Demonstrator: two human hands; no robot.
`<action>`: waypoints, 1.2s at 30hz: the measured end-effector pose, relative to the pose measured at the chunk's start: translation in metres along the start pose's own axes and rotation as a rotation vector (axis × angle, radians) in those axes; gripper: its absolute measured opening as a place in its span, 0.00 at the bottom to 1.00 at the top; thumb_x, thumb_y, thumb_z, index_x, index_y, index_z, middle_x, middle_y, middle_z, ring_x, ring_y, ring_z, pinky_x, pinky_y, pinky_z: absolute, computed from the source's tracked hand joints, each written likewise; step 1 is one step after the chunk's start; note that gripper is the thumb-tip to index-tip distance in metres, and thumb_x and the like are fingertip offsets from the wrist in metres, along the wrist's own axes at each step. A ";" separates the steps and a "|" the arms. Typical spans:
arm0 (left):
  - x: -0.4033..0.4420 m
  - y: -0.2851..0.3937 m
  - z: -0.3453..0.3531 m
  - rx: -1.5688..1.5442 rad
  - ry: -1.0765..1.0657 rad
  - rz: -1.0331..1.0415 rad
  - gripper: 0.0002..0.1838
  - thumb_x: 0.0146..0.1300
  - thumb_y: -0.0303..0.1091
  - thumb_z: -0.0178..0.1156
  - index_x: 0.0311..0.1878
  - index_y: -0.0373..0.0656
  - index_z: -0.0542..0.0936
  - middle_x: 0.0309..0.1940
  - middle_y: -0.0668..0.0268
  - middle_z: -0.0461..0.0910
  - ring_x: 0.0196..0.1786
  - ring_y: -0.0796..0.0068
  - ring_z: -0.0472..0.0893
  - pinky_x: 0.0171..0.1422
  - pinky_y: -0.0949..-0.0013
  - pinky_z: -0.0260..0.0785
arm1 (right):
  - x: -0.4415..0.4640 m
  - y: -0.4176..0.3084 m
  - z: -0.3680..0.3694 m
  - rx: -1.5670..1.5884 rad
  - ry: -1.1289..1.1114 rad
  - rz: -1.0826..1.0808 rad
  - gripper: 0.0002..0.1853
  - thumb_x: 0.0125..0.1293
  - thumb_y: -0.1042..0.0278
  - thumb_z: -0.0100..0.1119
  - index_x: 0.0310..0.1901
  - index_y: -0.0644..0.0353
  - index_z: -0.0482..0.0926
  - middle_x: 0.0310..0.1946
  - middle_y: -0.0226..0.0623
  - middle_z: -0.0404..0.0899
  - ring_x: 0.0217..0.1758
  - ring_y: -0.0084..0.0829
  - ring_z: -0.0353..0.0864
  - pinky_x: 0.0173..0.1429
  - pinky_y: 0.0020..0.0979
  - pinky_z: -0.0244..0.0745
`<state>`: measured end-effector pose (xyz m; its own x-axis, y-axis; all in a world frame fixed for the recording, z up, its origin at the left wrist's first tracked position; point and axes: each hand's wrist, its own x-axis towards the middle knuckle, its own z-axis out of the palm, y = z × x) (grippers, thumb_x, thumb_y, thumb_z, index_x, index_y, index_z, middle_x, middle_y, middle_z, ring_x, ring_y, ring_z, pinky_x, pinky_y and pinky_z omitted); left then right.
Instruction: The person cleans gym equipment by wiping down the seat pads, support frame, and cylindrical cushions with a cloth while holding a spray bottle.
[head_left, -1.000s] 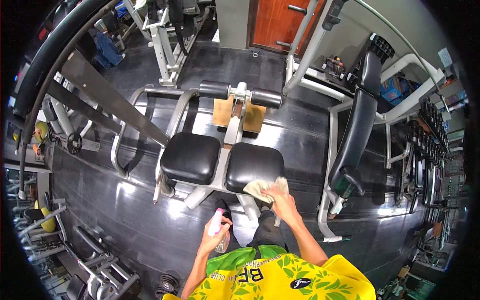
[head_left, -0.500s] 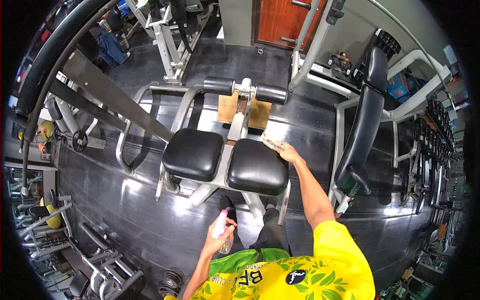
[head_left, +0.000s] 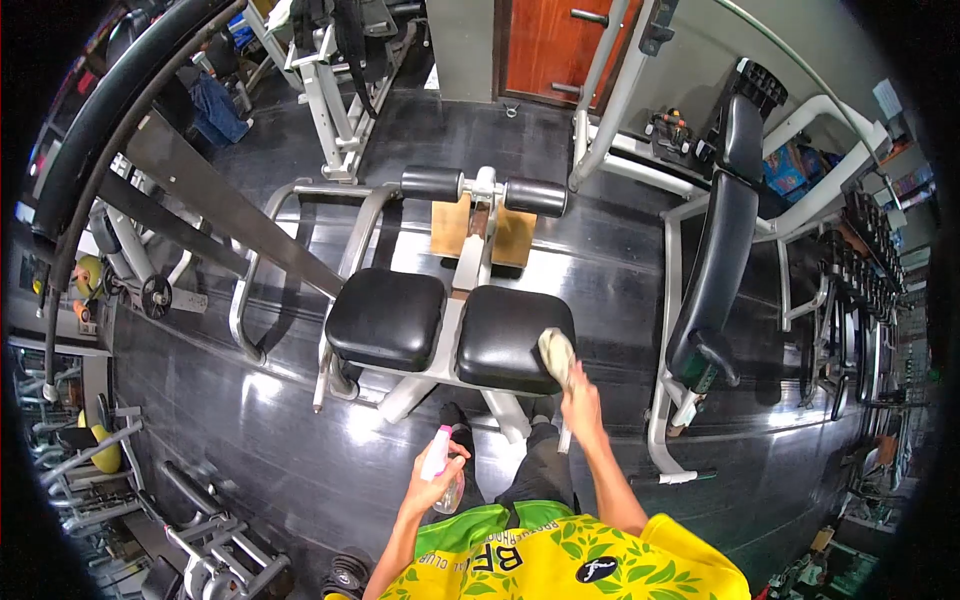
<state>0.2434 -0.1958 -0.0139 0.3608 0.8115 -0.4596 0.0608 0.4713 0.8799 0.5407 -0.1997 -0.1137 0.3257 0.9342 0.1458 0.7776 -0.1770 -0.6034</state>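
We find the right hand [head_left: 582, 405], fingers pinching a pale cloth [head_left: 555, 350], at the near right corner of the right-hand black seat pad [head_left: 508, 325]. We record the left hand [head_left: 428, 488], fingers wrapped round a spray bottle [head_left: 436, 455].

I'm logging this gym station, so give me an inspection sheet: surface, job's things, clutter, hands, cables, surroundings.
Surface: glossy black padded right-hand seat; cleanliness unclear.
Job's things: pale cream cloth over the seat's near right corner; clear plastic spray bottle with pink-and-white top.
Clutter: small metallic item on the black floor near the reddish-brown door.
Hands: left hand grips the bottle; right hand grips the cloth.
Cables: nothing clearly seen.
Surroundings: grey metal gym machines.
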 end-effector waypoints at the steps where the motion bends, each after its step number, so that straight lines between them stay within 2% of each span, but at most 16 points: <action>1: 0.003 0.004 0.001 0.001 -0.014 -0.015 0.08 0.61 0.26 0.60 0.42 0.37 0.73 0.32 0.65 0.79 0.25 0.83 0.77 0.28 0.75 0.70 | -0.006 -0.029 -0.024 0.115 -0.186 0.200 0.26 0.54 0.85 0.49 0.57 0.60 0.71 0.54 0.59 0.71 0.53 0.54 0.75 0.58 0.43 0.72; 2: 0.004 0.007 0.002 0.003 -0.026 -0.033 0.08 0.61 0.26 0.60 0.42 0.37 0.73 0.32 0.65 0.79 0.25 0.83 0.77 0.29 0.75 0.70 | -0.010 -0.039 -0.039 0.099 -0.296 0.176 0.27 0.54 0.84 0.48 0.57 0.54 0.71 0.51 0.56 0.75 0.53 0.52 0.76 0.57 0.43 0.72; 4: 0.008 0.011 0.006 0.014 -0.016 -0.008 0.08 0.61 0.26 0.60 0.42 0.37 0.73 0.32 0.65 0.79 0.25 0.83 0.77 0.29 0.75 0.70 | 0.008 -0.062 -0.071 0.131 -0.590 0.437 0.27 0.54 0.83 0.46 0.56 0.51 0.73 0.47 0.54 0.77 0.53 0.52 0.76 0.56 0.41 0.72; 8: 0.010 0.012 0.015 -0.020 0.043 0.052 0.08 0.60 0.26 0.60 0.42 0.37 0.74 0.31 0.67 0.79 0.25 0.83 0.76 0.29 0.75 0.70 | 0.042 0.003 -0.043 0.365 -0.035 0.211 0.24 0.55 0.83 0.43 0.55 0.64 0.73 0.47 0.54 0.78 0.53 0.49 0.77 0.57 0.38 0.70; 9: 0.011 0.009 0.019 -0.026 0.051 0.055 0.08 0.60 0.26 0.60 0.42 0.37 0.74 0.31 0.67 0.79 0.25 0.83 0.76 0.29 0.75 0.70 | 0.061 0.011 -0.039 0.369 0.022 0.383 0.20 0.61 0.78 0.46 0.55 0.64 0.73 0.49 0.55 0.77 0.54 0.51 0.76 0.57 0.37 0.69; 10: 0.011 0.004 0.021 -0.019 0.081 0.049 0.08 0.60 0.26 0.60 0.42 0.37 0.74 0.31 0.67 0.79 0.25 0.84 0.76 0.29 0.75 0.70 | 0.079 0.036 -0.023 0.333 0.048 0.362 0.18 0.67 0.68 0.49 0.56 0.64 0.71 0.45 0.58 0.78 0.52 0.51 0.78 0.53 0.39 0.71; 11: 0.010 -0.001 0.025 -0.014 0.116 0.040 0.08 0.60 0.26 0.60 0.42 0.37 0.74 0.30 0.67 0.78 0.25 0.84 0.76 0.30 0.75 0.70 | 0.102 0.044 -0.020 0.208 -0.239 0.551 0.20 0.69 0.59 0.49 0.51 0.69 0.73 0.40 0.60 0.78 0.49 0.52 0.79 0.49 0.42 0.71; 12: 0.011 -0.005 0.029 -0.023 0.136 0.041 0.08 0.60 0.26 0.60 0.42 0.37 0.74 0.30 0.67 0.78 0.25 0.84 0.76 0.30 0.75 0.70 | 0.111 0.053 0.006 0.226 -0.137 0.454 0.20 0.69 0.58 0.47 0.42 0.72 0.76 0.38 0.62 0.78 0.46 0.53 0.79 0.46 0.43 0.71; 13: 0.008 -0.010 0.033 -0.030 0.154 0.029 0.08 0.60 0.27 0.60 0.42 0.37 0.74 0.31 0.67 0.79 0.25 0.84 0.76 0.30 0.75 0.70 | 0.125 0.050 0.016 0.169 -0.339 0.378 0.18 0.69 0.60 0.47 0.42 0.70 0.78 0.42 0.61 0.77 0.51 0.53 0.77 0.51 0.43 0.70; 14: 0.007 -0.014 0.039 -0.036 0.170 0.019 0.08 0.60 0.27 0.59 0.42 0.37 0.74 0.31 0.67 0.79 0.25 0.84 0.76 0.31 0.76 0.70 | 0.122 0.083 0.060 0.064 -0.306 -0.003 0.18 0.66 0.63 0.49 0.53 0.63 0.74 0.47 0.57 0.77 0.57 0.51 0.73 0.58 0.43 0.68; 16: 0.006 -0.023 0.051 -0.046 0.229 0.018 0.08 0.61 0.27 0.59 0.42 0.37 0.73 0.33 0.65 0.79 0.25 0.83 0.76 0.31 0.76 0.70 | 0.149 0.075 0.076 0.113 -0.316 -0.085 0.23 0.63 0.67 0.49 0.60 0.57 0.69 0.51 0.53 0.75 0.63 0.49 0.68 0.63 0.43 0.64; 19: -0.001 -0.049 0.069 -0.121 0.335 0.026 0.10 0.62 0.28 0.58 0.44 0.37 0.70 0.37 0.59 0.78 0.25 0.80 0.75 0.31 0.75 0.70 | 0.202 0.050 0.088 0.082 -0.720 0.077 0.24 0.62 0.70 0.48 0.62 0.52 0.68 0.56 0.50 0.73 0.62 0.48 0.70 0.63 0.42 0.65; 24: -0.005 -0.075 0.103 -0.266 0.441 0.026 0.10 0.63 0.28 0.56 0.45 0.40 0.68 0.38 0.58 0.76 0.24 0.77 0.75 0.32 0.73 0.70 | 0.241 -0.003 0.137 0.282 -0.920 -0.112 0.23 0.64 0.70 0.46 0.62 0.50 0.68 0.57 0.44 0.73 0.62 0.45 0.70 0.66 0.38 0.63; 28: -0.009 -0.070 0.116 -0.246 0.498 0.021 0.11 0.63 0.29 0.57 0.45 0.40 0.68 0.38 0.58 0.75 0.24 0.76 0.75 0.35 0.72 0.70 | 0.230 -0.029 0.157 0.376 -0.977 -0.385 0.21 0.62 0.73 0.47 0.58 0.52 0.72 0.56 0.45 0.73 0.63 0.46 0.69 0.65 0.39 0.64; 31: -0.012 -0.063 0.118 -0.292 0.509 -0.003 0.12 0.63 0.31 0.58 0.45 0.39 0.68 0.39 0.58 0.75 0.25 0.76 0.75 0.34 0.71 0.70 | 0.200 -0.052 0.129 0.173 -0.909 -0.700 0.21 0.56 0.79 0.50 0.54 0.56 0.75 0.59 0.42 0.71 0.67 0.44 0.63 0.70 0.44 0.59; 36: -0.008 -0.051 0.107 -0.380 0.520 0.058 0.08 0.62 0.24 0.56 0.43 0.35 0.72 0.38 0.59 0.78 0.26 0.81 0.76 0.35 0.74 0.70 | 0.152 -0.054 0.084 0.330 -0.779 -0.697 0.24 0.52 0.84 0.49 0.53 0.58 0.76 0.61 0.45 0.69 0.69 0.43 0.61 0.74 0.45 0.52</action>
<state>0.3374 -0.2629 -0.0419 -0.1502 0.8559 -0.4948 -0.3130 0.4335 0.8450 0.5028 -0.0224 -0.1252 -0.6493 0.7572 0.0713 0.4389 0.4496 -0.7780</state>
